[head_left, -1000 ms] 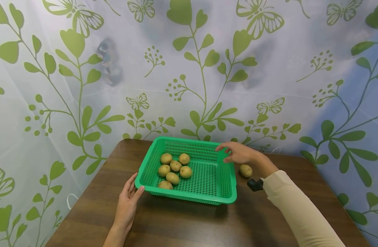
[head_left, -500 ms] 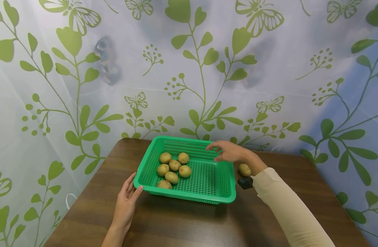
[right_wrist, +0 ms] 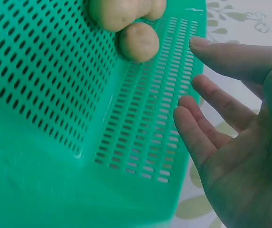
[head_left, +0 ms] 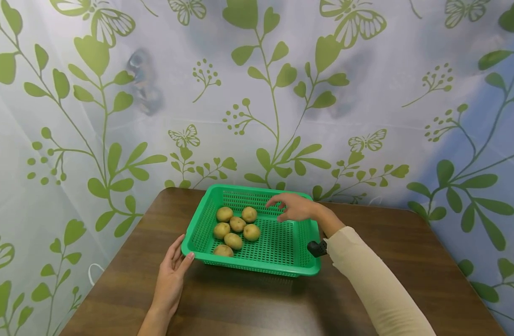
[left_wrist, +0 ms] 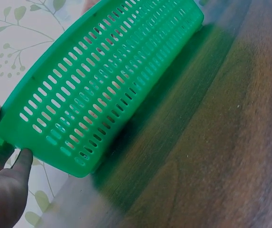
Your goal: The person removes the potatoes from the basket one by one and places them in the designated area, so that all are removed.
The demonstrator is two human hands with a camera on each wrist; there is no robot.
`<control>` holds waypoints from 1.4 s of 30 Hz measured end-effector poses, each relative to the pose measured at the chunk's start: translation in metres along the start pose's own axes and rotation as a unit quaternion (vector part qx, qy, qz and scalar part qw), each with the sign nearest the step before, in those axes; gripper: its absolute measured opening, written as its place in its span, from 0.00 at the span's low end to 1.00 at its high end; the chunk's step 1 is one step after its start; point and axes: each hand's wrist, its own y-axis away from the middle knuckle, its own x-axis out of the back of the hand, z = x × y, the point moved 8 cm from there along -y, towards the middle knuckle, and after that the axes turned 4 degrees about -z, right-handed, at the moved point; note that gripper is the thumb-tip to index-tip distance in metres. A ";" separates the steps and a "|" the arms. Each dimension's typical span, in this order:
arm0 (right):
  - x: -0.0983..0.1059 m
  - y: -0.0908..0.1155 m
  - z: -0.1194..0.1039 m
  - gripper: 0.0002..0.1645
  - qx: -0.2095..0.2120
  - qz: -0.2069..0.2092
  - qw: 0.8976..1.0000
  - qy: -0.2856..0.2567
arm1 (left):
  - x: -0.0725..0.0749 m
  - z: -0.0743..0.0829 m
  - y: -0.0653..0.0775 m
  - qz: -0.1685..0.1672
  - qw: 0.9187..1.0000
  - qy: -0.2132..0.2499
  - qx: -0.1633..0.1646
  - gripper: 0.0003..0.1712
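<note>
A green plastic basket with slotted walls stands on the table. Several potatoes lie together in its left half; one potato shows clearly against the basket wall in the right wrist view. My left hand grips the near left corner of the basket, thumb on the rim; in the left wrist view its fingers pinch that rim. Over the right part of the basket, my right hand hovers with loosely bent, spread fingers and nothing in them, to the right of the potatoes.
The brown wooden table extends in front and to both sides of the basket. Behind it hangs a pale curtain printed with green leaves and butterflies. A black wrist camera sits at the right wrist, below a beige sleeve.
My right hand has moved left over the basket, empty. The lone potato on the table right of the basket is now hidden behind my right arm. My left hand keeps its hold.
</note>
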 end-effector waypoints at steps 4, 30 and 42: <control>-0.007 -0.007 -0.002 0.30 0.008 -0.006 1.000 0.000 | -0.001 -0.002 0.000 0.002 1.000 0.000 0.001 0.39; -0.053 -0.061 -0.004 0.30 0.031 -0.048 0.998 -0.028 | 0.002 0.001 -0.001 0.007 1.000 -0.011 0.000 0.39; -0.064 -0.063 -0.002 0.28 0.019 -0.055 0.998 -0.023 | 0.001 0.002 -0.001 0.004 1.000 -0.011 0.000 0.39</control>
